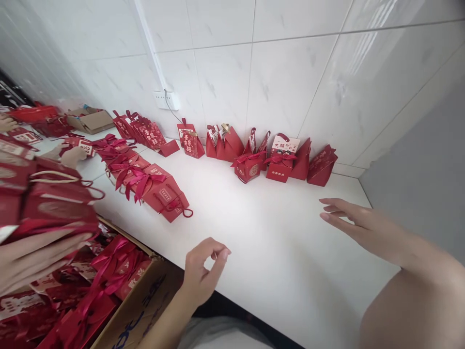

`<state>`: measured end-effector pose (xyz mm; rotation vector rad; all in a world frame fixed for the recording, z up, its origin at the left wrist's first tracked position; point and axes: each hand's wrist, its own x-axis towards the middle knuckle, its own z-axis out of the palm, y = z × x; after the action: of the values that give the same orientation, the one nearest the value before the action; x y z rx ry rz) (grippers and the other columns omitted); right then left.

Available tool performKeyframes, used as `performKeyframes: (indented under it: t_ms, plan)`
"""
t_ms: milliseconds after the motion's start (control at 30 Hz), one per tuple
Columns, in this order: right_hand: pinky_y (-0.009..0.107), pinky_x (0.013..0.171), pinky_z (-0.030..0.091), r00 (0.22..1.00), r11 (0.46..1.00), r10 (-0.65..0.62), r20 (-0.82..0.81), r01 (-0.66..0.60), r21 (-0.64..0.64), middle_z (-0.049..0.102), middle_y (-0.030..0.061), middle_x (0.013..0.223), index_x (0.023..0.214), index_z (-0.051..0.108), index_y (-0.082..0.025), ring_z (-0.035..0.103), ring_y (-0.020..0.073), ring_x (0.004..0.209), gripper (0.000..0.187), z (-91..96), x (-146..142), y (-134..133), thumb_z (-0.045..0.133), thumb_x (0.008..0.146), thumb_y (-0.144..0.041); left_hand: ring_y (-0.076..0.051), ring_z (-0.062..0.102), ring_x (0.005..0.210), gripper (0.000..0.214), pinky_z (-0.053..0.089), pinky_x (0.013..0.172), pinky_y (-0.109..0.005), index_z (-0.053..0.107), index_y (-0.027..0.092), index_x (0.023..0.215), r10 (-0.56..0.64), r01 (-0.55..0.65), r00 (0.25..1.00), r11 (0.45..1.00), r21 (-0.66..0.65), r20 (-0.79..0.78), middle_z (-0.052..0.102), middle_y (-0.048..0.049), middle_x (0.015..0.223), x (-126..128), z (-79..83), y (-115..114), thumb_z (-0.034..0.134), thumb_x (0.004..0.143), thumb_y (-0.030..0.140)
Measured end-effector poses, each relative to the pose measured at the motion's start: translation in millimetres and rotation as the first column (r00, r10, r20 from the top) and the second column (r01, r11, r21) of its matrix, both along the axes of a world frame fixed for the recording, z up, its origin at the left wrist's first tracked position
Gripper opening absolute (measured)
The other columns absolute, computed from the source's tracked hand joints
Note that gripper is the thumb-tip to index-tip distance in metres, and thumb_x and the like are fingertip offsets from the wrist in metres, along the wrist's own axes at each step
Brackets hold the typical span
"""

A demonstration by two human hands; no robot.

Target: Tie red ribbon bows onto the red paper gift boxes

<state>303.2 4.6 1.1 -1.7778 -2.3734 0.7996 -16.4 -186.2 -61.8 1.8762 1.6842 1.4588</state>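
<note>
My left hand (202, 271) hovers over the front edge of the white table (276, 252), fingers loosely curled, thumb and forefinger slightly apart, nothing in them. My right hand (350, 220) reaches in from the right above the table, fingers stretched out flat and empty. It is nearest to the red gift boxes (279, 165) with ribbon bows lined up against the tiled wall. A slanted row of red ribboned boxes (152, 186) lies on the table to the left of my left hand.
A cardboard carton (145, 300) full of flat red boxes stands at the lower left. Another person's hand (32, 259) supports a stack of red bags (47, 198) at the left edge. A second carton (90, 121) and a wall socket (166, 100) are at the back.
</note>
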Motion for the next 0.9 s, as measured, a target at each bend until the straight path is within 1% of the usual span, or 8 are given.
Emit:
performKeyframes:
  t_ms: [133, 200, 267, 500, 700, 767, 833, 900]
  plan:
    - [0.054, 0.101, 0.050, 0.999, 0.999, 0.045, 0.018, -0.045, 0.026, 0.051, -0.0021, 0.147, 0.139, 0.045, -0.043, 0.054, 0.0354, 0.129, 0.061, -0.4, -4.9, -5.2, 0.036, 0.088, -0.075, -0.013, 0.055, 0.062, 0.015, 0.044, 0.057, -0.027, 0.059, 0.020, 0.086, -0.177, 0.178, 0.984, 0.984, 0.033, -0.015, 0.065, -0.0028, 0.070, 18.5, 6.7, -19.4, 0.053, 0.085, 0.006]
    - [0.055, 0.101, 0.050, 0.998, 0.997, 0.064, 0.023, -0.065, 0.038, 0.051, -0.0012, 0.148, 0.140, 0.045, -0.042, 0.054, 0.0360, 0.129, 0.061, -0.3, -7.4, -7.5, 0.036, 0.088, -0.074, -0.014, 0.053, 0.059, 0.017, 0.044, 0.056, -0.028, 0.059, 0.020, 0.087, -0.253, 0.256, 0.966, 0.964, 0.071, -0.048, 0.064, -0.0030, 0.067, 24.7, 12.7, -21.4, 0.053, 0.083, 0.005]
    - [0.055, 0.100, 0.051, 0.997, 0.996, 0.073, 0.029, -0.074, 0.041, 0.052, -0.0005, 0.147, 0.140, 0.046, -0.041, 0.055, 0.0361, 0.127, 0.061, -0.8, -9.3, -8.5, 0.036, 0.089, -0.074, -0.014, 0.053, 0.056, 0.017, 0.044, 0.055, -0.028, 0.059, 0.020, 0.086, -0.283, 0.289, 0.956, 0.953, 0.091, -0.072, 0.064, -0.0028, 0.064, 27.7, 17.3, -20.0, 0.053, 0.082, 0.005]
    - [0.052, 0.097, 0.053, 0.997, 0.998, 0.063, 0.035, -0.064, 0.027, 0.052, -0.0023, 0.147, 0.137, 0.048, -0.042, 0.056, 0.0354, 0.126, 0.059, -1.4, -13.3, -7.9, 0.038, 0.088, -0.074, -0.013, 0.053, 0.056, 0.017, 0.044, 0.054, -0.028, 0.060, 0.020, 0.086, -0.277, 0.283, 0.958, 0.954, 0.099, -0.069, 0.065, -0.0029, 0.064, 25.7, 19.5, -11.9, 0.052, 0.083, 0.005]
    - [0.054, 0.099, 0.051, 0.998, 0.998, 0.056, 0.025, -0.056, -0.002, 0.054, 0.0003, 0.145, 0.137, 0.048, -0.041, 0.058, 0.0352, 0.125, 0.061, -3.1, -16.5, -5.7, 0.036, 0.088, -0.075, -0.013, 0.054, 0.058, 0.017, 0.045, 0.054, -0.028, 0.061, 0.019, 0.086, -0.239, 0.245, 0.969, 0.963, 0.109, -0.063, 0.066, -0.0028, 0.067, 19.2, 15.9, -7.7, 0.053, 0.083, 0.005]
    - [0.054, 0.100, 0.051, 0.998, 0.999, 0.051, 0.031, -0.050, -0.014, 0.054, 0.0000, 0.145, 0.137, 0.047, -0.042, 0.058, 0.0347, 0.125, 0.061, -5.1, -16.4, -3.4, 0.035, 0.088, -0.076, -0.014, 0.055, 0.060, 0.017, 0.045, 0.054, -0.028, 0.062, 0.019, 0.088, -0.197, 0.203, 0.979, 0.969, 0.143, -0.055, 0.066, -0.0030, 0.068, 14.9, 13.3, -7.6, 0.054, 0.083, 0.005]
    - [0.055, 0.099, 0.051, 0.998, 0.999, 0.047, 0.035, -0.046, -0.021, 0.054, 0.0006, 0.144, 0.137, 0.048, -0.042, 0.058, 0.0350, 0.123, 0.062, -7.0, -16.1, -1.3, 0.035, 0.087, -0.077, -0.015, 0.056, 0.062, 0.019, 0.046, 0.056, -0.029, 0.062, 0.019, 0.089, -0.116, 0.119, 0.993, 0.968, 0.220, -0.028, 0.065, -0.0036, 0.070, 9.6, 10.3, -8.1, 0.053, 0.082, 0.003]
    - [0.055, 0.098, 0.051, 0.998, 0.999, 0.044, 0.034, -0.043, -0.025, 0.055, 0.0012, 0.144, 0.137, 0.048, -0.042, 0.060, 0.0355, 0.122, 0.063, -8.3, -16.7, -0.2, 0.036, 0.086, -0.077, -0.015, 0.056, 0.064, 0.021, 0.047, 0.057, -0.030, 0.063, 0.018, 0.090, -0.032, 0.028, 0.999, 0.950, 0.309, 0.006, 0.065, -0.0039, 0.071, 4.4, 7.8, -8.8, 0.052, 0.082, 0.002]
